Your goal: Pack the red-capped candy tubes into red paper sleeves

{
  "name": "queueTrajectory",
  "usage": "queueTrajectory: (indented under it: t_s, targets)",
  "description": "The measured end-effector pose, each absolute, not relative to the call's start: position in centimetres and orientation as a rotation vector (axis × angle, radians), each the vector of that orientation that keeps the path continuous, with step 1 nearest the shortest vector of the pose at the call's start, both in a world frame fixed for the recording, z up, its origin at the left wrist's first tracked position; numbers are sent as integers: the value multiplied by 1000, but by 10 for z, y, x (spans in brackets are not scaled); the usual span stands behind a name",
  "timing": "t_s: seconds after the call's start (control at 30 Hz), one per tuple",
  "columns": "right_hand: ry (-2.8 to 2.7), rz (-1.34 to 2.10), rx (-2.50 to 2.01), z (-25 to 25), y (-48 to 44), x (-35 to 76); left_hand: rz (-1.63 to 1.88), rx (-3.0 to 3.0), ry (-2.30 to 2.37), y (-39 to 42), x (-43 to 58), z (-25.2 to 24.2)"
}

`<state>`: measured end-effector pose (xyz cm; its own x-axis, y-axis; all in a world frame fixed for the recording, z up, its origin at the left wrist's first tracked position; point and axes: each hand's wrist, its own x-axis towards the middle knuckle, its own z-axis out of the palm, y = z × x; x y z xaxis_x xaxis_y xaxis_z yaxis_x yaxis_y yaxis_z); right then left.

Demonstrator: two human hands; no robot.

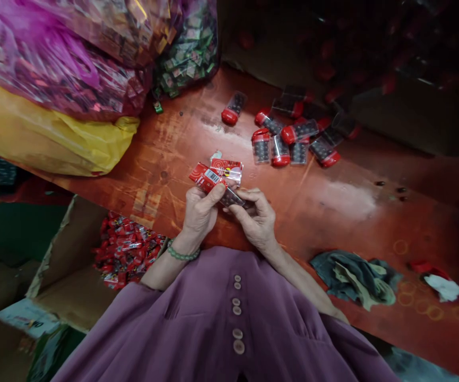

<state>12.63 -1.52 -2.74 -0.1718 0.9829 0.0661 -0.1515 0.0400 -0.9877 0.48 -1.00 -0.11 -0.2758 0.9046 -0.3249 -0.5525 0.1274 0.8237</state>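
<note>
So the clear container (232,198) sits right between both hands, over the near-middle of the table (332,212), with its long axis running far-left to near-right. Our left hand (200,211) is clamped on its left end, thumb on top. Our right hand (258,218) pinches the other end with its fingertips, so both are equally close. Two red wrappers (226,168) stick out just beyond the grip. Far right we count roughly nine loose red-capped containers (280,151), though the pile overlaps. There's one cardboard box (58,249) of red packets (126,254) near left and one cloth (352,273) near right.
</note>
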Motion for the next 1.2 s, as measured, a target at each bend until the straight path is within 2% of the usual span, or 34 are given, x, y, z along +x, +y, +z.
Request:
queueTrajectory:
  t_s: [0.27,0.33,0.47,0.53,0.73,0.9,0.97,1.07,1.2]
  targets:
    - [-982,1769,-897,-22,-8,128,1340,553,1015,-8,-1,7]
    - [-1048,1648,-946,-23,-9,129,1354,533,1038,-7,3,6]
    - [-1361,1139,-1066,-26,-12,130,1405,433,1178,-5,14,1]
    - [-1431,1062,-1060,-26,-12,131,1406,412,1205,-4,18,-1]
    - [-1487,1086,-1067,-25,-6,135,1399,472,1269,-4,17,-2]
    - [-1105,1626,-956,-32,2,135,1271,512,1171,-4,11,1]
    - [-1017,1733,-897,-34,4,135,1230,483,1114,-5,10,1]
    - [-1038,1673,-947,-32,4,136,1226,451,1114,-6,10,-1]
    - [-1276,1363,-1084,-28,2,141,1254,456,1163,-6,12,-8]
